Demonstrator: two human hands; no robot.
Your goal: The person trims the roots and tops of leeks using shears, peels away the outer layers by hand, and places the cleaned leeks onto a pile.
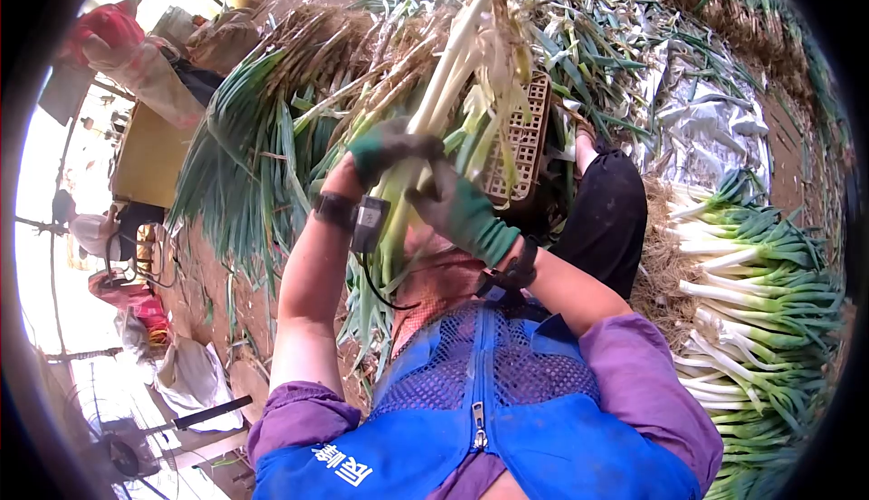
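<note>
My left hand [391, 149], in a dark green glove, is wrapped round a few long green onions [453, 70]. Their white stalks point up and away from me, and the green leaves run down towards my lap. My right hand [463, 210], gloved too, is closed against the same onions just below my left hand. Exactly which part its fingertips pinch is hidden. Pale, withered outer leaves [511, 102] hang loose on the right side of the stalks. A small grey device [369, 219] with a black cable is strapped at my left wrist.
A heap of untrimmed green onions [262, 156] lies at the left. Behind my hands stands a beige plastic crate [523, 142]. Peeled onions [733, 292] lie in a row at the right, and leaf scraps [588, 57] cover the ground ahead. Another person [95, 233] is far left.
</note>
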